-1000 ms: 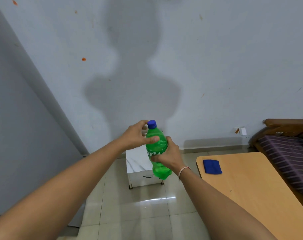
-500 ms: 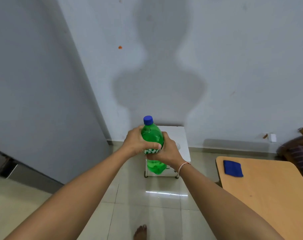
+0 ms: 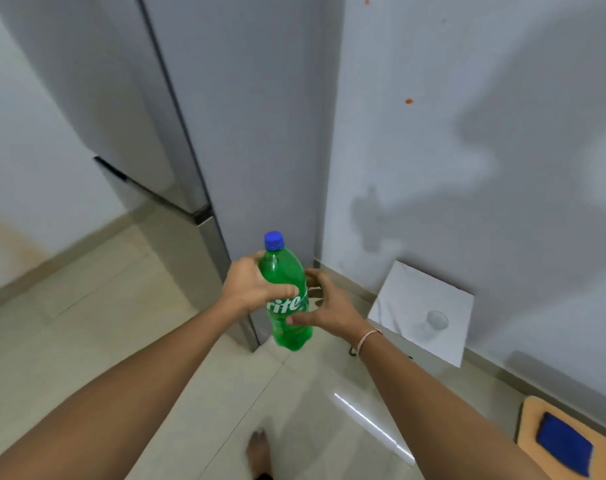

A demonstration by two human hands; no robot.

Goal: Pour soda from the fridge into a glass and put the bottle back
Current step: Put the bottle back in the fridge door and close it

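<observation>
A green Sprite bottle (image 3: 283, 271) with its blue cap on stands upright in the air in front of me. My left hand (image 3: 249, 289) is wrapped around its upper body. My right hand (image 3: 329, 306) is beside the bottle on the right with the fingers spread, and only the thumb touches the label. The tall grey fridge (image 3: 260, 133) rises just behind the bottle, with its doors closed. A clear glass (image 3: 437, 320) stands on a small white table (image 3: 415, 289) to the right of the fridge.
A pale wall runs behind the small table. A wooden table (image 3: 530, 420) with a blue cloth (image 3: 564, 448) on it shows at the bottom right. My bare foot (image 3: 258, 452) is on the tiled floor (image 3: 121, 323).
The view has swung left, bringing the fridge front into sight. My right hand has loosened from the bottle and spread its fingers. My left hand keeps its hold.
</observation>
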